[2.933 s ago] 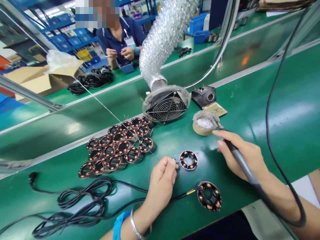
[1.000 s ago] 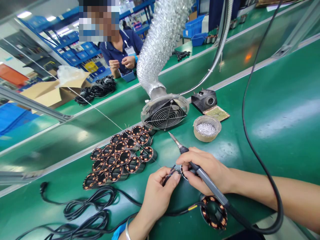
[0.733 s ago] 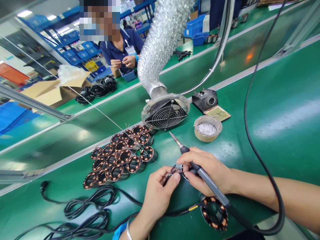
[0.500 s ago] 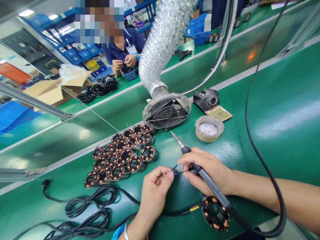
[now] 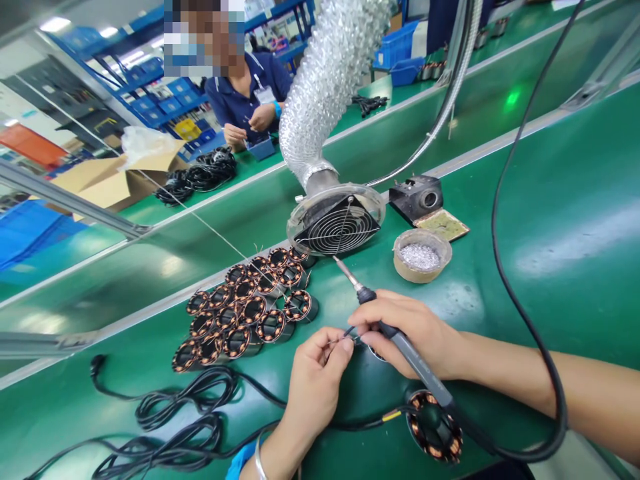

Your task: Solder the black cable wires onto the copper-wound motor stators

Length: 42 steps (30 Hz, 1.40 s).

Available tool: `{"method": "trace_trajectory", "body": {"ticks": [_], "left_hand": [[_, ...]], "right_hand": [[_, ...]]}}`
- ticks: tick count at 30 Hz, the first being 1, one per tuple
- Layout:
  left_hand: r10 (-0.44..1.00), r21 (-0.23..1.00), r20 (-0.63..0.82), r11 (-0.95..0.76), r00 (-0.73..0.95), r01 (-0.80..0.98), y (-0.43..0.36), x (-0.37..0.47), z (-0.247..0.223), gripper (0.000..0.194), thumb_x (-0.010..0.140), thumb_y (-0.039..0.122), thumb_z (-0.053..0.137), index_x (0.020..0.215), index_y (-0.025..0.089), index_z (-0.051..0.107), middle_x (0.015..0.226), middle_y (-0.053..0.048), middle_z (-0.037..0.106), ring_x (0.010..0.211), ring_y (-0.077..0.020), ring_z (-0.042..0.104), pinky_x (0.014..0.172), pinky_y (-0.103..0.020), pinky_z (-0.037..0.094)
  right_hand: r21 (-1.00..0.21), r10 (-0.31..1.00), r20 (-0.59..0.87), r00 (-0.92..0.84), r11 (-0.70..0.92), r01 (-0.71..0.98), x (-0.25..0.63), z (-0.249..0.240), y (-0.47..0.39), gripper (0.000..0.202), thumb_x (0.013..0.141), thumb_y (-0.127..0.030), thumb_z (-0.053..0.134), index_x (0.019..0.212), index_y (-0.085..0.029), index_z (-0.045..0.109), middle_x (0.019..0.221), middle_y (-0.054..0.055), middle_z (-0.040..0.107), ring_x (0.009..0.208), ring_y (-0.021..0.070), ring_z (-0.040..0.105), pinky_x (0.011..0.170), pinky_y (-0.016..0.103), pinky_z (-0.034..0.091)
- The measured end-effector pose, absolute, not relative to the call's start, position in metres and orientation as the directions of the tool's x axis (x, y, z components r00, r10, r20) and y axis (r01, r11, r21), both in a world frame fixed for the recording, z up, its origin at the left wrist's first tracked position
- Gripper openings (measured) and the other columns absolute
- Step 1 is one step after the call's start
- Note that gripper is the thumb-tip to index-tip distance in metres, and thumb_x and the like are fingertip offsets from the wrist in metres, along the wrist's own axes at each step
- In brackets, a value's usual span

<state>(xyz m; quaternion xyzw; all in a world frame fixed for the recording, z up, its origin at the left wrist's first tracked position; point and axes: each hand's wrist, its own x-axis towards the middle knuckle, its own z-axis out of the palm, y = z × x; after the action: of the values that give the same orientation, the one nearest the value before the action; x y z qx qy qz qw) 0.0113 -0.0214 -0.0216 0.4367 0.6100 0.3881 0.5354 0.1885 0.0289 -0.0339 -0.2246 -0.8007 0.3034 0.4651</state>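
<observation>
My right hand (image 5: 415,327) is closed around a soldering iron (image 5: 417,363), its metal tip pointing up and left, below the extractor fan. The thumb and fingertips of my left hand (image 5: 317,377) pinch a thin dark wire (image 5: 349,331). My right fingertips meet the same spot; whether they grip the wire as well is partly hidden. Under the right wrist lies a stator (image 5: 454,433) with copper windings. A black cable with a yellow wire (image 5: 391,415) at its end runs from it beneath my left wrist.
Several stators (image 5: 253,310) stand grouped left of the fan (image 5: 340,227). Coiled black cords (image 5: 220,380) lie at the left. Behind my right hand are a tub of silvery bits (image 5: 420,273) and an iron stand (image 5: 417,200). A co-worker (image 5: 245,93) works across the bench.
My right fingertips have moved left, closer to my left fingertips at the wire. The iron's tip has shifted slightly left and up. The view has moved a little.
</observation>
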Motion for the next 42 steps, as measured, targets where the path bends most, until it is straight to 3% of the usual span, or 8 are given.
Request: {"method": "trace_trajectory", "body": {"ticks": [8, 17, 25, 30, 35, 42], "left_hand": [[0.950, 0.907, -0.311, 0.288, 0.029, 0.308, -0.026, 0.004, -0.022, 0.035, 0.089, 0.042, 0.053, 0.066, 0.016, 0.058, 0.056, 0.004, 0.043, 0.049, -0.0081, 0.031, 0.045, -0.020, 0.023], [0.920, 0.920, -0.381, 0.369, 0.086, 0.133, -0.019, 0.005, -0.020, 0.033, 0.078, 0.045, 0.069, 0.069, 0.017, 0.055, 0.052, 0.009, 0.035, 0.044, -0.0050, 0.022, 0.043, -0.018, 0.019], [0.921, 0.912, -0.384, 0.367, 0.066, 0.182, -0.020, 0.005, -0.016, 0.028, 0.079, 0.038, 0.064, 0.064, 0.018, 0.050, 0.052, 0.006, 0.046, 0.041, -0.0055, 0.028, 0.041, -0.018, 0.020], [0.930, 0.922, -0.365, 0.353, 0.050, 0.158, -0.017, 0.008, -0.016, 0.029, 0.076, 0.041, 0.068, 0.069, 0.017, 0.054, 0.053, 0.008, 0.037, 0.046, -0.0062, 0.025, 0.044, -0.019, 0.020], [0.945, 0.926, -0.326, 0.311, 0.035, 0.212, -0.017, 0.010, -0.014, 0.033, 0.079, 0.045, 0.068, 0.067, 0.015, 0.060, 0.056, 0.006, 0.039, 0.052, -0.0080, 0.028, 0.049, -0.020, 0.023], [0.916, 0.907, -0.395, 0.378, 0.065, 0.186, -0.017, 0.007, -0.022, 0.046, 0.082, 0.059, 0.062, 0.067, 0.015, 0.062, 0.048, 0.009, 0.027, 0.045, -0.0072, 0.017, 0.044, -0.021, 0.016]], "right_hand": [[-0.705, 0.647, 0.587, -0.486, 0.704, 0.086, 0.186, -0.039, 0.028, 0.018, 0.088, -0.004, 0.045, 0.096, -0.019, 0.050, 0.079, 0.000, 0.057, 0.071, 0.0139, 0.046, 0.067, 0.027, 0.042], [-0.738, 0.670, 0.554, -0.494, 0.670, 0.082, 0.186, -0.039, 0.028, 0.014, 0.090, -0.007, 0.048, 0.094, -0.020, 0.048, 0.078, -0.001, 0.056, 0.070, 0.0133, 0.047, 0.066, 0.026, 0.041], [-0.692, 0.640, 0.610, -0.467, 0.718, 0.080, 0.183, -0.045, 0.027, 0.023, 0.080, 0.001, 0.045, 0.088, -0.020, 0.046, 0.074, -0.002, 0.051, 0.067, 0.0126, 0.041, 0.064, 0.024, 0.039], [-0.717, 0.668, 0.576, -0.471, 0.689, 0.101, 0.186, -0.041, 0.028, 0.020, 0.083, -0.001, 0.047, 0.091, -0.020, 0.048, 0.075, -0.002, 0.053, 0.068, 0.0125, 0.046, 0.065, 0.024, 0.041], [-0.718, 0.675, 0.582, -0.453, 0.688, 0.102, 0.186, -0.038, 0.028, 0.017, 0.087, -0.004, 0.047, 0.090, -0.021, 0.049, 0.075, -0.001, 0.054, 0.068, 0.0128, 0.048, 0.064, 0.024, 0.043], [-0.702, 0.659, 0.611, -0.438, 0.707, 0.085, 0.185, -0.041, 0.027, 0.020, 0.085, -0.001, 0.045, 0.090, -0.020, 0.049, 0.074, -0.002, 0.053, 0.067, 0.0127, 0.045, 0.064, 0.024, 0.041]]}}
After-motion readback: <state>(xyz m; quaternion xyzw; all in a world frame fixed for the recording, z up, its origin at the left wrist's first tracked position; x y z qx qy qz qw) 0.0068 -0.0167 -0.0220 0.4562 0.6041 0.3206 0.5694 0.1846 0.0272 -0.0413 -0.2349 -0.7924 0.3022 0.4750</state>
